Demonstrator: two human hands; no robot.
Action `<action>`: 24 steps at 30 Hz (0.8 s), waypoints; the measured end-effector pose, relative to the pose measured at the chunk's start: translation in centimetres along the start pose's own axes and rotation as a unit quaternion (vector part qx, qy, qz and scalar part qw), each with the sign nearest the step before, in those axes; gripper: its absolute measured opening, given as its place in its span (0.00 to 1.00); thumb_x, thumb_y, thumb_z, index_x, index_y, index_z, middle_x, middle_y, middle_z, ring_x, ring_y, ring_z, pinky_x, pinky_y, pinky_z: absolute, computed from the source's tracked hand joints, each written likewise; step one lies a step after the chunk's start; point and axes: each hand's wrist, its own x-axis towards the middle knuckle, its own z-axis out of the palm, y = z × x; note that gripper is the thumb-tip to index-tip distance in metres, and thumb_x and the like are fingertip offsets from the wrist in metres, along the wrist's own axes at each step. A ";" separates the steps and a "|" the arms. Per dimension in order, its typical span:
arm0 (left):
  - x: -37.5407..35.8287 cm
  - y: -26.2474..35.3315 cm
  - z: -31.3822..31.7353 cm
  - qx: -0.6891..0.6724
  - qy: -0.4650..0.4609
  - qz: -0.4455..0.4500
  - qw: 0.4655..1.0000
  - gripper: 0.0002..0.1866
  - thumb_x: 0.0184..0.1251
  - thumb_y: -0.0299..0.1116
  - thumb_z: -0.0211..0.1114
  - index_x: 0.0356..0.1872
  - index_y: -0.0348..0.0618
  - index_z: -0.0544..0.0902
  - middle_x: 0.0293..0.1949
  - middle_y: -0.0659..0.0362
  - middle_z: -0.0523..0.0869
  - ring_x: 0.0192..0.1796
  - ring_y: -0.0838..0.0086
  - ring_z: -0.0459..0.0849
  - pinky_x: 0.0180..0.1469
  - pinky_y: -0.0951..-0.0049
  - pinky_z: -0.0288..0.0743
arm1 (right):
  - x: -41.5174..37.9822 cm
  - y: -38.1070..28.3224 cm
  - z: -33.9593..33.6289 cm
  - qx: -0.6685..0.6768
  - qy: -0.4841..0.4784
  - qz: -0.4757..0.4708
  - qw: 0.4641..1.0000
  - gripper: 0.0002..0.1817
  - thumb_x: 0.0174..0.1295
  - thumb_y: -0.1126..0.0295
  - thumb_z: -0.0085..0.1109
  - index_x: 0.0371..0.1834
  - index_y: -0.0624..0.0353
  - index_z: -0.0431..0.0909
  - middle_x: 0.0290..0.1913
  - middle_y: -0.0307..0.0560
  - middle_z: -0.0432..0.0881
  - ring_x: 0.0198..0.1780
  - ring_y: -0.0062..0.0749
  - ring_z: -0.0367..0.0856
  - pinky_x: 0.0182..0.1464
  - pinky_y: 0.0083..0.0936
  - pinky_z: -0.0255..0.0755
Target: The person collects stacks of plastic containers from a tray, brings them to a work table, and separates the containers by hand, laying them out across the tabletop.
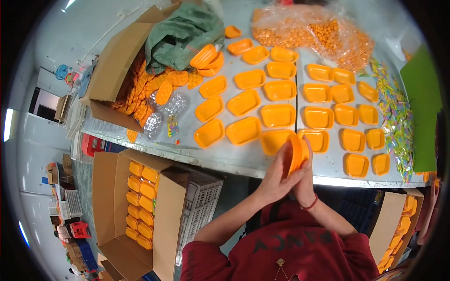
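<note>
Near the table's front edge, my left hand (pixel 274 181) and my right hand (pixel 305 177) are closed around an orange plastic tray (pixel 299 152), which is tilted up on its side between them. The left fingers wrap its near side, while the right palm presses against the other side. Just behind the hands lies another orange tray (pixel 274 142), partly covered by them. To its right an orange tray (pixel 317 141) sits with its hollow facing up. Rows of similar trays (pixel 243 130) spread across the table.
A cardboard box (pixel 110 70) of orange pieces lies at the left, with a green bag (pixel 185 35) beside it. A clear bag (pixel 323 33) of small orange pieces sits behind. Colourful packets (pixel 396 117) line the right. Below stands a box (pixel 110 201) of packed orange containers.
</note>
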 end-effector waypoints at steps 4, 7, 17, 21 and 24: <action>1.4 0.4 -0.3 0.046 0.006 0.068 0.997 0.34 0.59 0.33 0.61 0.62 0.32 0.54 0.56 0.48 0.67 0.58 0.66 0.68 0.59 0.70 0.62 | 0.5 -0.3 -0.2 0.015 0.003 0.018 1.000 0.39 0.64 0.41 0.27 0.69 0.58 0.39 0.66 0.49 0.51 0.67 0.36 0.51 0.66 0.29 0.49; 4.2 1.7 -3.4 -0.015 0.047 0.002 0.999 0.30 0.59 0.32 0.61 0.59 0.33 0.59 0.52 0.51 0.71 0.55 0.70 0.70 0.57 0.71 0.64 | 1.4 0.2 -0.4 -0.021 0.013 -0.015 1.000 0.35 0.66 0.50 0.35 0.68 0.62 0.41 0.65 0.54 0.50 0.65 0.41 0.55 0.60 0.31 0.59; 23.6 2.4 -28.1 0.597 0.277 0.129 0.742 0.30 0.48 0.50 0.67 0.47 0.37 0.74 0.46 0.48 0.74 0.53 0.55 0.71 0.54 0.62 0.65 | -0.2 4.6 -1.9 -0.262 -0.242 -0.082 0.931 0.19 0.52 0.70 0.62 0.48 0.60 0.71 0.34 0.46 0.78 0.32 0.33 0.79 0.35 0.25 0.74; 26.7 -0.5 -32.1 0.628 0.235 0.016 0.741 0.33 0.49 0.59 0.61 0.46 0.38 0.76 0.49 0.49 0.74 0.52 0.57 0.73 0.54 0.63 0.66 | 0.4 5.7 -2.4 -0.271 -0.227 -0.100 0.930 0.16 0.50 0.72 0.62 0.43 0.60 0.73 0.32 0.45 0.78 0.32 0.34 0.79 0.33 0.24 0.74; 27.3 -1.5 -33.8 0.600 0.211 0.023 0.771 0.33 0.48 0.59 0.62 0.45 0.38 0.77 0.50 0.49 0.75 0.51 0.57 0.74 0.54 0.64 0.66 | 0.7 5.9 -2.3 -0.295 -0.221 -0.160 0.916 0.15 0.48 0.75 0.62 0.41 0.62 0.74 0.31 0.45 0.78 0.31 0.35 0.78 0.32 0.24 0.73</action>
